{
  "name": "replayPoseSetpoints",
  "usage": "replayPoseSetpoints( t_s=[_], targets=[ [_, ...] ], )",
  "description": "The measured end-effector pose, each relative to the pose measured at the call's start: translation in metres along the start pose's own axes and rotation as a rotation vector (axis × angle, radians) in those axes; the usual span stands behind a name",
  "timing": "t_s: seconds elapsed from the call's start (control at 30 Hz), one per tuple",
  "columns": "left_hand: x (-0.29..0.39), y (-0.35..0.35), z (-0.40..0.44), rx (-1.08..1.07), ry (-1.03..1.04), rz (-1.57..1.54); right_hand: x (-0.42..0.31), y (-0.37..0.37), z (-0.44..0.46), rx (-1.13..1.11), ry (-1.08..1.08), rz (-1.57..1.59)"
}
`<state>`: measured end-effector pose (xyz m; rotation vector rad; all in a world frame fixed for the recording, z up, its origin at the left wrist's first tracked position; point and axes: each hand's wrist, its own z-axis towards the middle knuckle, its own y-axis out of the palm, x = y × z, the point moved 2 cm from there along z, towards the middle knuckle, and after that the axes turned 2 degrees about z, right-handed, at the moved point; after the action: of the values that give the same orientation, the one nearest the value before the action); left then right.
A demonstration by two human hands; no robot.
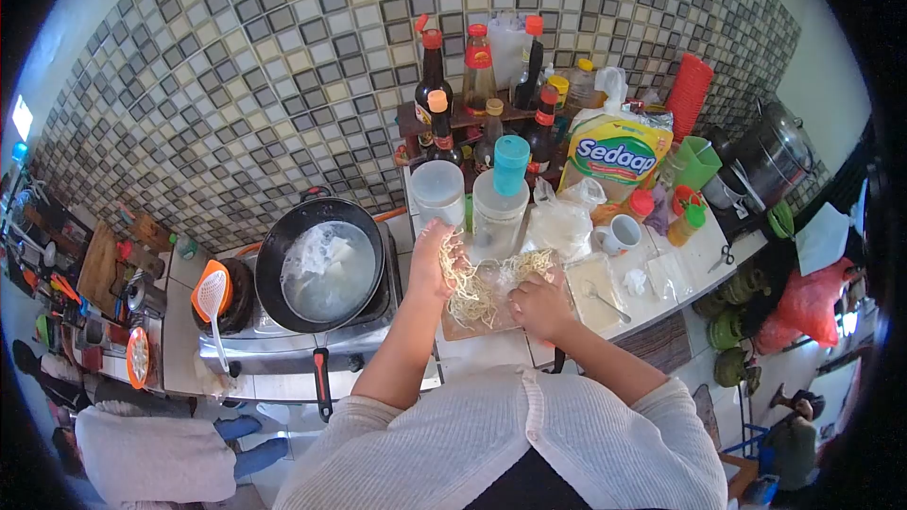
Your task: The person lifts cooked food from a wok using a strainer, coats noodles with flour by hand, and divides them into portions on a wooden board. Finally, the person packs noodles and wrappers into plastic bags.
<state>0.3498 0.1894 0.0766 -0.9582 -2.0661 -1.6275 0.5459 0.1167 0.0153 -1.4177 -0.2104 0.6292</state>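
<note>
A loose bunch of pale noodle-like strands (465, 285) hangs from my left hand (432, 263), whose fingers are closed around it above the cutting board (460, 330). More of the strands (529, 263) lie at the board's far right, partly in what looks like clear plastic. My right hand (542, 308) rests low over the board with its fingers curled in; what they pinch is hidden. To the left, a black wok (266, 269) on the stove holds cloudy water with white pieces (342, 256) in it.
The wok's handle (322, 385) sticks out over the front edge. An orange plate with a slotted spoon (213, 285) sits left of it. Behind the board stand clear containers (437, 191), sauce bottles (480, 66) and a Sedaap pack (616, 157). Another person (156, 453) is at lower left.
</note>
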Motion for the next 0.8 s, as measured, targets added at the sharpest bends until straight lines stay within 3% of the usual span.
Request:
replayPoseSetpoints(
  t_s=[0.1,0.2,0.27,0.5,0.57,0.7,0.8],
  targets=[
    [-0.004,-0.005,0.006,-0.007,-0.02,-0.002,0.006,-0.009,-0.006,0.036,-0.01,-0.115],
    [-0.008,-0.007,0.01,-0.056,-0.011,-0.011,0.026,-0.01,-0.007,0.081,0.022,0.02],
    [-0.007,-0.002,0.008,-0.056,-0.014,0.006,0.025,-0.038,-0.005,0.114,0.148,-0.011],
    [-0.01,-0.004,0.011,-0.064,-0.039,-0.009,0.049,-0.027,-0.008,0.163,0.089,0.05],
    [-0.008,-0.001,0.009,-0.052,-0.031,-0.005,0.056,-0.026,-0.005,0.158,0.171,0.339],
    [-0.009,-0.005,0.01,-0.072,-0.03,-0.013,0.043,-0.035,0.011,0.219,0.036,0.332],
    [-0.008,-0.002,0.006,-0.094,-0.021,-0.009,0.035,-0.034,0.02,0.09,-0.061,0.136]
  ],
)
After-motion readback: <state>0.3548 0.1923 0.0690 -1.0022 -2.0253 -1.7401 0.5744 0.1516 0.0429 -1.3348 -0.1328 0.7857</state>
